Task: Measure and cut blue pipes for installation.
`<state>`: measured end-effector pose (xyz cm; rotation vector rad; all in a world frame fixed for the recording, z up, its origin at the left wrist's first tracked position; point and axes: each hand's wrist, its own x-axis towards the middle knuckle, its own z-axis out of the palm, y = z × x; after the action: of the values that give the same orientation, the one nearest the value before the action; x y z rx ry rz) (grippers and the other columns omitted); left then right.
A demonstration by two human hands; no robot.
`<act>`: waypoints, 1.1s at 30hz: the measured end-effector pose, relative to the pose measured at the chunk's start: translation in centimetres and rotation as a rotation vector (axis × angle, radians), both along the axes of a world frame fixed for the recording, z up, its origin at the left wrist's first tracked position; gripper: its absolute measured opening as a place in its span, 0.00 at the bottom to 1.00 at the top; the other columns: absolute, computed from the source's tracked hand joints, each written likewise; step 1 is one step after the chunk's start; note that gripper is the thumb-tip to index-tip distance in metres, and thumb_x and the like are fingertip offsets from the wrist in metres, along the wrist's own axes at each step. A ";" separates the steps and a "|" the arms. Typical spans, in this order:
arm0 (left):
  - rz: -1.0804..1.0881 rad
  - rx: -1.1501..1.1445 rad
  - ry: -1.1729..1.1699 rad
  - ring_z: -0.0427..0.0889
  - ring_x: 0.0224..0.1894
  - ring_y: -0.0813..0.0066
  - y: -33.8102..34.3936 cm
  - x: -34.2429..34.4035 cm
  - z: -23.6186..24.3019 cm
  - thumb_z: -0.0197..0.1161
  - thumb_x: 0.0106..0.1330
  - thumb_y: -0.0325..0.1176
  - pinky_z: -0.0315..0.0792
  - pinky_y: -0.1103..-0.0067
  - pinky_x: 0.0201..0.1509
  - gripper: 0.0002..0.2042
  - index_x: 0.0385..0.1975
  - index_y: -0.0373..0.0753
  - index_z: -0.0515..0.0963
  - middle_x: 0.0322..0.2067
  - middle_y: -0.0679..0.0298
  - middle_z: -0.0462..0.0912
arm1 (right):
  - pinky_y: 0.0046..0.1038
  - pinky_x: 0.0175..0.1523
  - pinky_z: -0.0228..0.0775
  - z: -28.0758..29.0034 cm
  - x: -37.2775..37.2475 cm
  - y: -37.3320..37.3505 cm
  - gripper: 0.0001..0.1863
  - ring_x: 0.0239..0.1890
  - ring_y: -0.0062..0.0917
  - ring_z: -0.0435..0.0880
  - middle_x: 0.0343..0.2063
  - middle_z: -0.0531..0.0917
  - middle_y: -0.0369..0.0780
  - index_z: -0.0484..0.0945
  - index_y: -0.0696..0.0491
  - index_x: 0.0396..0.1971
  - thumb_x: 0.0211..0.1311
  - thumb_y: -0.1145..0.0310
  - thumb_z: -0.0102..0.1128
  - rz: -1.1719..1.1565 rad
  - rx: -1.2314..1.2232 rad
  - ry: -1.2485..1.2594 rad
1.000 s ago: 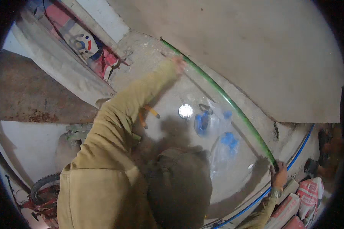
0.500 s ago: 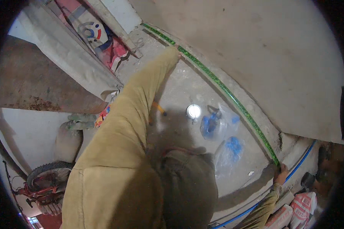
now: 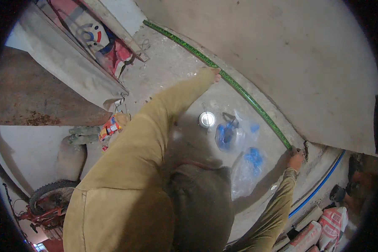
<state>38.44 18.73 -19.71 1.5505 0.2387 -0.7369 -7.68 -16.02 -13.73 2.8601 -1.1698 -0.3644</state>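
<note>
A long green patterned pipe (image 3: 253, 101) lies diagonally along the base of the beige wall. My left hand (image 3: 215, 74) has its fingers curled on the pipe around its upper middle, partly hidden by my sleeve. My right hand (image 3: 295, 160) grips the lower right end of the pipe, beside a dark crack in the concrete. Below the pipe on the concrete floor (image 3: 168, 56) are a round metal can (image 3: 207, 119), a clear bag holding blue fittings (image 3: 226, 136) and a second bag with blue pieces (image 3: 250, 166).
At upper left are planks (image 3: 113, 29), a red printed sack (image 3: 94, 38), a canvas sheet (image 3: 59, 63) and a rusty panel (image 3: 33, 101). A bicycle (image 3: 44, 201) stands lower left, a colourful packet (image 3: 111, 128) nearby. A blue pipe (image 3: 317, 189) and red-white sacks (image 3: 329, 229) lie lower right.
The pipe's far end has moved up and left towards the corner. My right hand has moved up and slightly left with the near end. My left hand is further along, lower right than before.
</note>
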 end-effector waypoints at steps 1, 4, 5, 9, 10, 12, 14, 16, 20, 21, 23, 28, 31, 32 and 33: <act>-0.014 0.118 -0.041 0.81 0.23 0.71 -0.3 -0.4 0.0 0.63 0.66 0.39 0.75 0.74 0.27 0.14 0.39 0.32 0.79 0.28 0.59 0.85 | 0.40 0.58 0.70 -0.2 0.0 0.0 0.25 0.59 0.44 0.69 0.57 0.70 0.46 0.78 0.34 0.54 0.60 0.76 0.51 0.001 -0.001 0.004; -0.045 0.130 -0.067 0.83 0.26 0.70 -1.2 -1.9 1.4 0.61 0.67 0.40 0.77 0.75 0.31 0.16 0.40 0.31 0.79 0.30 0.57 0.86 | 0.41 0.60 0.69 -2.1 -1.2 0.1 0.25 0.59 0.45 0.68 0.59 0.70 0.46 0.78 0.35 0.54 0.60 0.76 0.50 -0.051 0.007 -0.036; -0.048 0.123 -0.066 0.83 0.26 0.70 -1.2 -1.6 1.0 0.61 0.67 0.40 0.77 0.75 0.31 0.16 0.40 0.31 0.79 0.30 0.57 0.86 | 0.41 0.57 0.69 -3.4 -2.1 -0.9 0.23 0.54 0.45 0.72 0.53 0.73 0.46 0.80 0.38 0.51 0.56 0.74 0.56 -0.054 0.032 -0.179; -0.144 0.099 -0.061 0.84 0.36 0.77 -0.5 -0.3 -0.6 0.61 0.67 0.48 0.75 0.78 0.33 0.19 0.47 0.39 0.77 0.40 0.63 0.86 | 0.42 0.56 0.68 -5.3 -2.2 -2.9 0.22 0.52 0.46 0.72 0.51 0.75 0.47 0.81 0.40 0.50 0.53 0.72 0.63 0.093 -0.035 -0.227; -0.146 0.084 -0.066 0.84 0.37 0.77 -0.7 -0.3 -0.6 0.60 0.67 0.48 0.74 0.78 0.33 0.19 0.47 0.39 0.77 0.40 0.63 0.86 | 0.42 0.56 0.68 -5.7 -2.5 -3.0 0.22 0.52 0.46 0.72 0.51 0.75 0.47 0.81 0.40 0.50 0.53 0.72 0.63 0.087 -0.036 -0.225; -0.147 0.087 -0.035 0.84 0.37 0.77 -0.9 -0.1 -0.3 0.59 0.68 0.48 0.74 0.78 0.34 0.19 0.47 0.39 0.77 0.40 0.63 0.86 | 0.43 0.57 0.66 -5.9 -2.4 -2.9 0.24 0.54 0.47 0.70 0.52 0.75 0.47 0.80 0.40 0.51 0.51 0.73 0.64 0.075 -0.122 -0.188; -0.154 0.091 -0.006 0.84 0.37 0.77 -1.5 -0.3 0.2 0.59 0.68 0.48 0.74 0.78 0.34 0.18 0.47 0.39 0.77 0.40 0.64 0.86 | 0.43 0.58 0.66 -5.9 -2.5 -2.4 0.25 0.54 0.47 0.71 0.51 0.75 0.46 0.80 0.40 0.52 0.51 0.73 0.64 0.065 -0.156 -0.192; -0.073 0.159 -0.051 0.85 0.32 0.69 -1.6 -0.8 0.5 0.58 0.68 0.41 0.77 0.75 0.37 0.16 0.40 0.30 0.78 0.35 0.56 0.86 | 0.43 0.58 0.66 -5.0 -1.5 -1.5 0.26 0.54 0.47 0.71 0.51 0.75 0.45 0.79 0.39 0.52 0.50 0.74 0.64 0.066 -0.187 -0.190; -0.051 0.147 -0.030 0.85 0.33 0.70 -1.0 0.1 -0.9 0.59 0.68 0.42 0.76 0.75 0.36 0.17 0.40 0.30 0.78 0.35 0.57 0.86 | 0.42 0.63 0.65 -3.0 -0.3 -0.6 0.25 0.59 0.48 0.67 0.51 0.73 0.48 0.80 0.40 0.52 0.55 0.78 0.55 0.006 -0.024 -0.175; -0.056 0.122 -0.040 0.85 0.33 0.71 -1.0 0.2 -1.2 0.59 0.67 0.42 0.76 0.75 0.36 0.17 0.40 0.31 0.78 0.35 0.58 0.86 | 0.42 0.63 0.65 -3.1 -0.4 -0.7 0.25 0.58 0.48 0.67 0.50 0.73 0.48 0.81 0.40 0.52 0.54 0.78 0.56 0.012 -0.035 -0.166; -0.056 0.097 -0.051 0.85 0.33 0.72 -1.0 0.4 -1.6 0.59 0.67 0.43 0.76 0.74 0.36 0.17 0.39 0.32 0.79 0.35 0.59 0.86 | 0.42 0.63 0.64 -3.1 -0.5 -0.6 0.25 0.58 0.48 0.67 0.50 0.74 0.47 0.81 0.40 0.51 0.53 0.78 0.58 0.009 -0.041 -0.192; -0.082 0.177 -0.026 0.86 0.33 0.71 -1.5 0.3 -1.8 0.59 0.67 0.43 0.76 0.75 0.35 0.16 0.40 0.34 0.79 0.37 0.58 0.86 | 0.42 0.63 0.64 -2.7 -0.4 0.0 0.26 0.58 0.47 0.68 0.50 0.75 0.46 0.81 0.40 0.50 0.49 0.77 0.63 -0.046 -0.014 -0.185; -0.101 0.164 0.026 0.85 0.34 0.72 -4.2 0.0 -2.0 0.58 0.68 0.42 0.75 0.75 0.33 0.15 0.40 0.34 0.78 0.36 0.59 0.85 | 0.42 0.63 0.65 -2.7 -2.6 0.5 0.26 0.58 0.47 0.68 0.50 0.75 0.46 0.82 0.40 0.49 0.48 0.77 0.64 -0.123 -0.017 -0.196; -0.090 0.158 0.019 0.85 0.34 0.72 -3.7 1.1 -3.8 0.58 0.68 0.42 0.75 0.75 0.33 0.15 0.40 0.34 0.78 0.36 0.59 0.85 | 0.41 0.62 0.66 -2.0 -2.2 0.4 0.27 0.58 0.47 0.68 0.51 0.75 0.46 0.81 0.39 0.51 0.48 0.78 0.64 -0.107 -0.014 -0.184; -0.089 0.106 -0.003 0.85 0.34 0.72 -2.6 2.5 -5.9 0.59 0.68 0.42 0.74 0.77 0.31 0.14 0.39 0.35 0.78 0.34 0.59 0.84 | 0.41 0.61 0.66 -1.5 -1.8 0.3 0.28 0.58 0.47 0.68 0.52 0.74 0.46 0.80 0.39 0.52 0.48 0.78 0.64 -0.093 -0.009 -0.168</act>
<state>40.90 16.09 -25.56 1.6709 0.2108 -0.8025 -9.53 -15.75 -15.24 2.8825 -1.3301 -0.1220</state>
